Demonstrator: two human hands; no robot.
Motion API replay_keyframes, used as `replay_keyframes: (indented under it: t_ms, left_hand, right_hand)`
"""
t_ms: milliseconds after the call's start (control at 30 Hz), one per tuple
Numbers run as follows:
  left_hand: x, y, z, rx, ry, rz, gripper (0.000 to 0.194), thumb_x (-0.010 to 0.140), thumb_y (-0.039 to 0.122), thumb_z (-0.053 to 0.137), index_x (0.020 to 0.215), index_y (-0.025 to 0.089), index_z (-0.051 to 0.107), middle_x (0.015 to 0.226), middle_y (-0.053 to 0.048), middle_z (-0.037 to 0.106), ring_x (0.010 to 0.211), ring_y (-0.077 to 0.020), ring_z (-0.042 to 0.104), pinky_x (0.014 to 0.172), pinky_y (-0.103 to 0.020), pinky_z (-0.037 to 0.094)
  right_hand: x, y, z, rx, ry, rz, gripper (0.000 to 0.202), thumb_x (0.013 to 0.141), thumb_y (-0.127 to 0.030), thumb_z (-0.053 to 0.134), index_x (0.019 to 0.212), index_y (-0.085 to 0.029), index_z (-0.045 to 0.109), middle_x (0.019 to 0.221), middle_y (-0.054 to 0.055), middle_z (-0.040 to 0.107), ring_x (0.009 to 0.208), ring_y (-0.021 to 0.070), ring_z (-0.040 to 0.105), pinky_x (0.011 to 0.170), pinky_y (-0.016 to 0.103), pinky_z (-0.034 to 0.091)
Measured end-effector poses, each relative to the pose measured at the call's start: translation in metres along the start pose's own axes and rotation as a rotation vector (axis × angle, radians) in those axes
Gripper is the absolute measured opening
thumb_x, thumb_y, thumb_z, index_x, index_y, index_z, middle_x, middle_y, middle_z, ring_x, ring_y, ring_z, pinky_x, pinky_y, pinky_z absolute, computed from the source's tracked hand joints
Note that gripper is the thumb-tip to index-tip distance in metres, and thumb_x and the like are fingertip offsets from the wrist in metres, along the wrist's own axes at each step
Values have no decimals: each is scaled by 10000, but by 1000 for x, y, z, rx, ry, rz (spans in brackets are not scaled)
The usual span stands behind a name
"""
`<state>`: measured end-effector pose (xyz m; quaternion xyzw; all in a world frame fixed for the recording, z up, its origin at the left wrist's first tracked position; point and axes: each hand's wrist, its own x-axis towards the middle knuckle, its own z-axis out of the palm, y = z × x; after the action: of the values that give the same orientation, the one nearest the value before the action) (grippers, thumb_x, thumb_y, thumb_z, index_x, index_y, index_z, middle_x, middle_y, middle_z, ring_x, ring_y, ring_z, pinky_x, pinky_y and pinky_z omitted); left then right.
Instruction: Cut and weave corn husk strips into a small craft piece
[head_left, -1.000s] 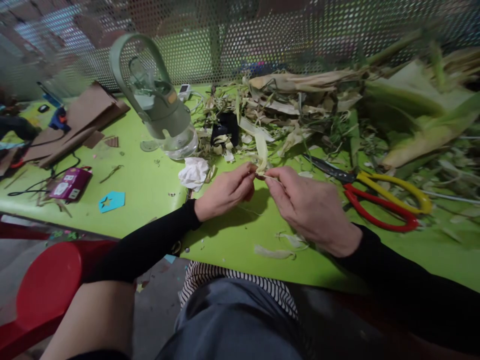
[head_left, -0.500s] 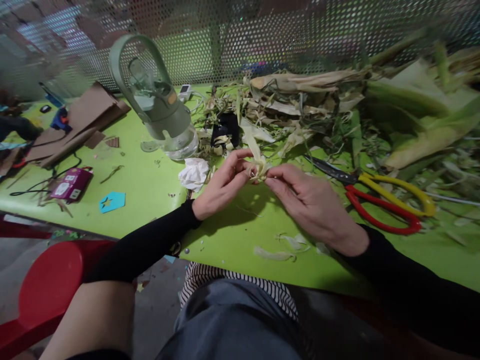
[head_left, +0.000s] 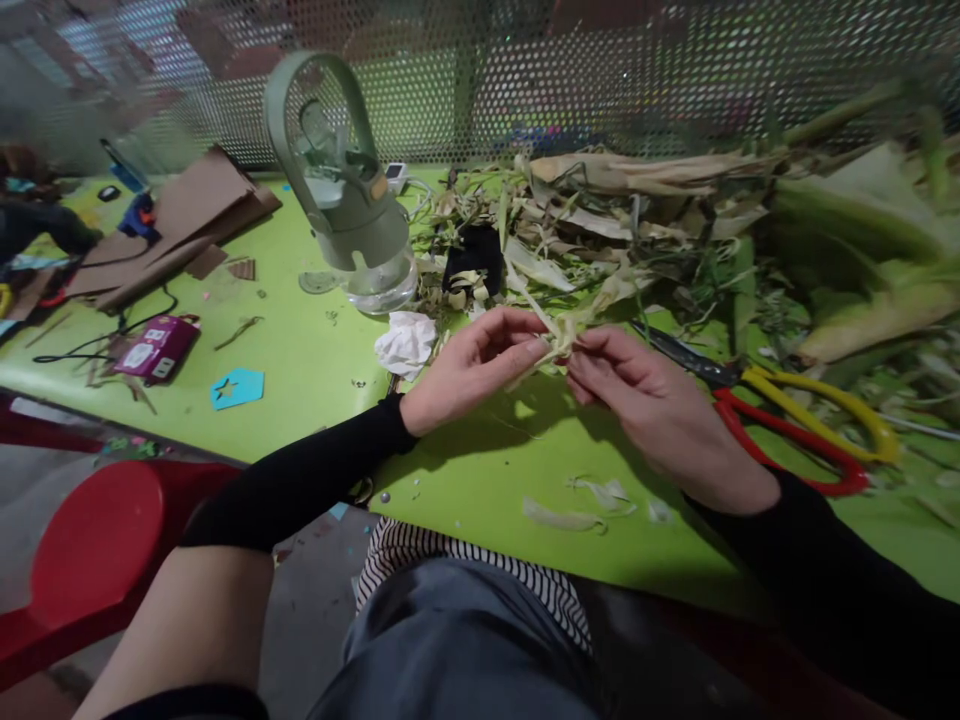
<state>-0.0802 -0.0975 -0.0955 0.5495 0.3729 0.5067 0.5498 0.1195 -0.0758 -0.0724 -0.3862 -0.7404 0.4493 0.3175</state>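
Note:
Between my two hands, just above the green table point(head_left: 450, 470), is a small knotted piece of pale corn husk point(head_left: 564, 332) with loose strips sticking out. My left hand point(head_left: 484, 362) pinches it from the left, thumb and fingers closed on the strips. From the right, my right hand point(head_left: 645, 400) grips the same piece between thumb and fingertips. The fingertips partly cover the knot. Right of my right hand lie scissors point(head_left: 795, 400) with one red and one yellow handle. A crumpled white tissue point(head_left: 406, 343) rests left of my left hand.
A heap of corn husks point(head_left: 645, 200) spreads along the back and right. A green-lidded bottle point(head_left: 360, 225) stands behind the tissue. Leftward are cardboard point(head_left: 180, 220), a purple box point(head_left: 159, 348) and a blue paper piece point(head_left: 237, 388). A red stool point(head_left: 97, 540) stands below the table's left edge.
The view has shifted a little, so the table things appear farther right. Both hands still hold the husk piece; its upright strip now leans left and the knot looks more spread out.

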Motion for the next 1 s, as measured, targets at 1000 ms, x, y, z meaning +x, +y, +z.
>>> replay_keyframes:
  t_ms: [1000]
  left_hand:
    - [3, -4, -7, 68, -90, 1, 291, 900, 441, 729, 964, 172, 639, 894, -16, 665, 731, -93, 577, 689, -245, 492]
  right_hand:
    - [1, -3, -8, -336, -77, -160, 164, 972, -342, 556, 939, -223, 664, 693, -3, 657, 544, 159, 533, 508, 297, 364]
